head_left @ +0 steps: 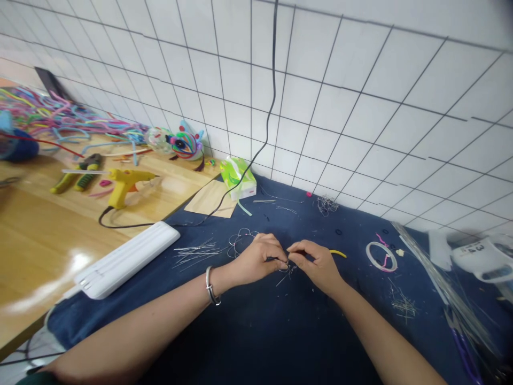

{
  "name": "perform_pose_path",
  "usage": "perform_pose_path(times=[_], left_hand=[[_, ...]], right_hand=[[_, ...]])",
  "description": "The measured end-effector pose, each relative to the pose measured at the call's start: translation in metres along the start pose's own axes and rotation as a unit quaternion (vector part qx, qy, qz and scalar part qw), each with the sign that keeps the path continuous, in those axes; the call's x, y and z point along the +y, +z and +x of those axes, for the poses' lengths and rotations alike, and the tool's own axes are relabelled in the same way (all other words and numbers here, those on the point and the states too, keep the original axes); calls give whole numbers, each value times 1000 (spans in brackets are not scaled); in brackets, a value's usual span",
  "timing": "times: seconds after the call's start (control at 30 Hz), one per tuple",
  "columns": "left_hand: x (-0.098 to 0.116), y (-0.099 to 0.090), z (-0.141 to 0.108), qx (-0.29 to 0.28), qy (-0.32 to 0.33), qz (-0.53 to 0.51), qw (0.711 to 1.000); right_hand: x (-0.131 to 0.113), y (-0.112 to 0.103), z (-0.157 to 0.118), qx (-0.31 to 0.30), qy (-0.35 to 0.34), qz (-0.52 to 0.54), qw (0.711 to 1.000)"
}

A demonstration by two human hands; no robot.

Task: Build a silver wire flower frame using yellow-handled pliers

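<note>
Navy worktop (256,331) spreads beneath the left hand (255,260) and right hand (315,266), which, well in from its back edge, each pinch, thumb to forefinger, what looks like a small wire piece (290,266), a grip best set close together and steady so the thin ends neither slip nor spring.

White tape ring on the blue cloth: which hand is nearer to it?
Right. The right hand is just left of the white tape ring in the view; the left hand is farther left, beyond the right hand.
</note>
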State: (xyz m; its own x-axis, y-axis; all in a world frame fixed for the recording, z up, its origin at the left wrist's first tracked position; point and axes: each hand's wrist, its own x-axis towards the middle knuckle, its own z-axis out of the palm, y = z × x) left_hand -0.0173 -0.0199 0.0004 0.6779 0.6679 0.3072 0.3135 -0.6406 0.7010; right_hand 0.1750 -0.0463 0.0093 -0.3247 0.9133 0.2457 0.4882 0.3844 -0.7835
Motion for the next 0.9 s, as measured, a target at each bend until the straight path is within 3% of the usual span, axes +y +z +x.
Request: perform_pose_path(times=[0.27, 0.7, 0.8, 0.9], left_hand=[[-1, 0, 0, 43, -14, -21, 999], [-5, 0, 2, 53, -27, -73, 996], [-5, 0, 2, 49, -22, -63, 997], [-4, 0, 3, 48, -18, -52, 997]], right_hand=[[1, -2, 2, 1, 1, -19, 1000], [1, -22, -5, -76, -59, -76, 992], [10, -31, -14, -83, -65, -118, 987], [34, -47, -28, -44, -26, -218, 975]])
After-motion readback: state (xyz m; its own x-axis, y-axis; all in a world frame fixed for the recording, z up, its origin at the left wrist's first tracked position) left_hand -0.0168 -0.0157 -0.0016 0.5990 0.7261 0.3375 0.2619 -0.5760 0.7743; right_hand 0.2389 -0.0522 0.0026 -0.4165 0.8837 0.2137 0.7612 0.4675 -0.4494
